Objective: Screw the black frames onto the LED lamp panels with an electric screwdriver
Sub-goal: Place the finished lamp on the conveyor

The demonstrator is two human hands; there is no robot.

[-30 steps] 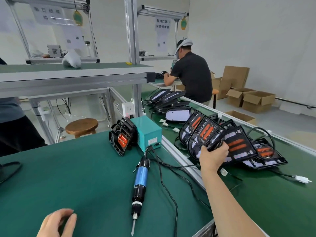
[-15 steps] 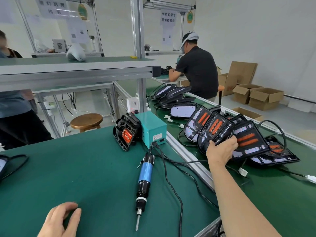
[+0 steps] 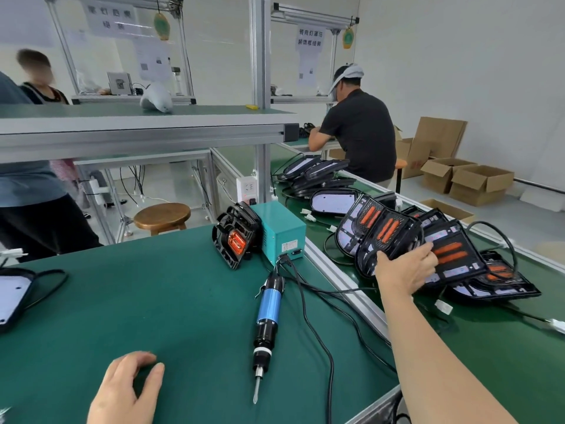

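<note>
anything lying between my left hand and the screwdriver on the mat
Nothing visible does: only bare green mat lies between the left hand and the electric screwdriver. The black cables run on its far side.

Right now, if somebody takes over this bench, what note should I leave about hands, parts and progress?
Left hand: open, resting on the green table, holding nothing.
Right hand: grips the front lamp panel on the side belt.
Electric screwdriver: lies untouched on the table, tip toward the person.
Black frames: leaning against the teal box.
Done: panel gripped only.
Left: bring panel over, fit frame, screw.
</note>
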